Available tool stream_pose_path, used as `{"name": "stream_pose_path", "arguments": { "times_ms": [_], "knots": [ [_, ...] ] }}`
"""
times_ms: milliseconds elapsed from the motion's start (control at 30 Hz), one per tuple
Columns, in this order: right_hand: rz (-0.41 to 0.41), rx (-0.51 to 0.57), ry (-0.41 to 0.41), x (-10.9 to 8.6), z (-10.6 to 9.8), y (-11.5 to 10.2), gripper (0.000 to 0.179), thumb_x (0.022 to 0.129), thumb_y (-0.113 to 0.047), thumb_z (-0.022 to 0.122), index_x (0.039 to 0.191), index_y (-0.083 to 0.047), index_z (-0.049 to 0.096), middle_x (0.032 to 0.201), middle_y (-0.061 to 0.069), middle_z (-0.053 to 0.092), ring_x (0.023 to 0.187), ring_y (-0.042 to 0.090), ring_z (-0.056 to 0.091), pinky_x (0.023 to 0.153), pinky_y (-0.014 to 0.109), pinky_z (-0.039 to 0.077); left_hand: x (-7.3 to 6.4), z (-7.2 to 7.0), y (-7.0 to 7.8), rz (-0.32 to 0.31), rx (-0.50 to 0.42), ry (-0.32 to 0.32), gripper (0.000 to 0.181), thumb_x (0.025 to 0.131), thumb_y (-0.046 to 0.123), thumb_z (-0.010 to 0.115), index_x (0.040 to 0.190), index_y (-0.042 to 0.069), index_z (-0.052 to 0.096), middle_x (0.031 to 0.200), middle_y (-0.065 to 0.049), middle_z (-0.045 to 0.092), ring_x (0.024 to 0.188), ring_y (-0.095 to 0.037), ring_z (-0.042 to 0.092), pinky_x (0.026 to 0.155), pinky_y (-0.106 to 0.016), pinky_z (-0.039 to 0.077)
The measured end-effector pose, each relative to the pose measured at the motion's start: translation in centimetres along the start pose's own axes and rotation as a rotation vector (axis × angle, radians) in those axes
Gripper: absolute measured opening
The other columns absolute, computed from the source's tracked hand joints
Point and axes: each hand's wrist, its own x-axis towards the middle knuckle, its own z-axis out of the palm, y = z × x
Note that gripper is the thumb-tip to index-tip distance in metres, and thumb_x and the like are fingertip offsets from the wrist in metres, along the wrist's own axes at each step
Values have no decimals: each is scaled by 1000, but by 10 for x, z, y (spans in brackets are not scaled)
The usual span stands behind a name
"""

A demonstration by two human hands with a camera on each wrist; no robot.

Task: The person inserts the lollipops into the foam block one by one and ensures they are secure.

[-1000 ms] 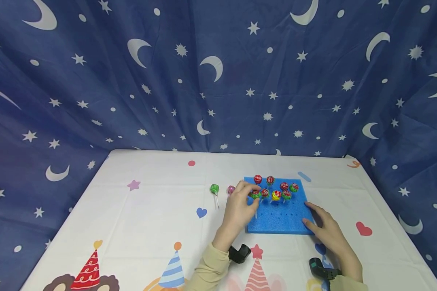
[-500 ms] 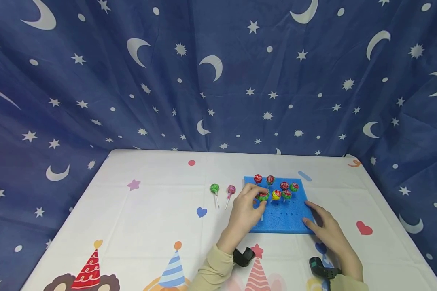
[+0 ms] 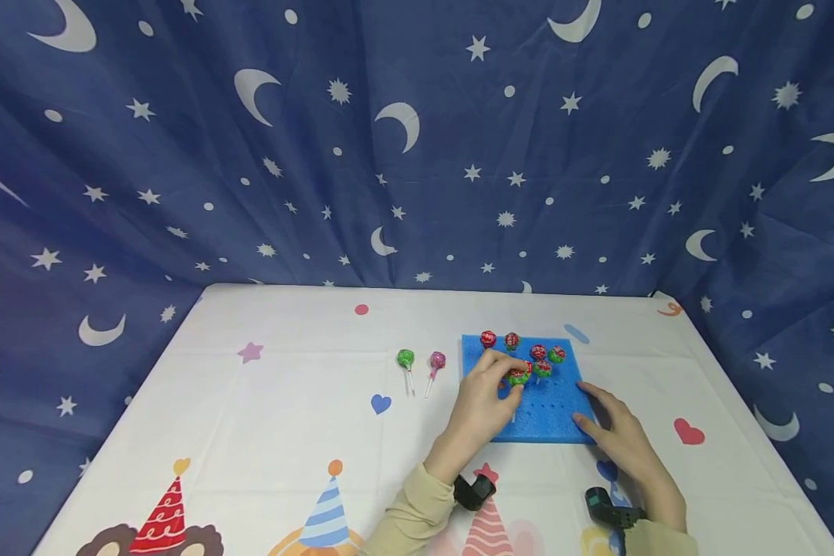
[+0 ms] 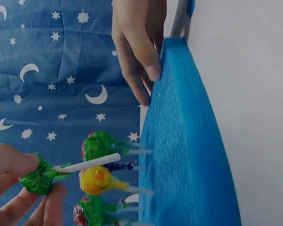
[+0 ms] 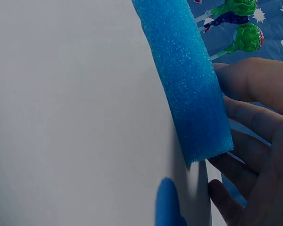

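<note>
Between thumb and fingers, my left hand (image 3: 483, 401) pinches a green-wrapped lollipop (image 4: 39, 181) by its head. Its white stick points toward the blue foam board (image 3: 552, 425) and its tip is apart from the surface in the left wrist view. Several lollipops stand upright in the board's far part, among them a red one (image 3: 488, 338) and a yellow one (image 4: 95, 180); my left hand hides some of them in the head view. My right hand (image 3: 624, 444) rests against the board's right edge, fingers relaxed and thumb near the front corner.
Left of the board, a green lollipop (image 3: 405, 357) and a pink lollipop (image 3: 438, 360) lie on the white patterned tablecloth (image 3: 299, 417). Small holes show in the board's near half. A dark blue curtain (image 3: 306, 193) with moons and stars hangs behind the table.
My left hand has moved right across the board with the green lollipop, uncovering the pink lollipop on the table. My right hand has stayed at the board's edge.
</note>
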Motion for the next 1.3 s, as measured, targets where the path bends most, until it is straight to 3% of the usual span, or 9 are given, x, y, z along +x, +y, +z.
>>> {"name": "stream_pose_path", "arguments": {
  "times_ms": [500,833,1067,1300],
  "knots": [
    [5,4,1,1,-1,0,68,93,-40,59,148,-10,34,151,30,28,138,55,22,104,75,20,7,24,17,78,4,-38,26,89,13,66,115,16,67,112,3,59,90,-10,60,75,-11,44],
    [0,10,7,3,0,-1,67,93,-38,60,147,-9,34,151,30,29,138,55,23,104,74,20,11,42,12,126,41,-39,26,90,12,64,116,17,66,113,2,59,88,-8,60,71,-8,43],
    [-12,16,12,3,-1,-1,66,93,-37,60,147,-8,35,150,31,30,137,56,23,103,75,21,16,48,12,109,29,-55,27,90,9,63,116,17,65,114,1,59,86,-11,61,69,-8,42],
    [-14,18,13,2,-2,1,65,93,-36,60,146,-8,35,150,31,31,137,55,24,104,74,21,19,54,10,144,52,-71,26,89,7,64,114,16,63,114,1,59,89,-9,63,74,-6,45]
  ]
}}
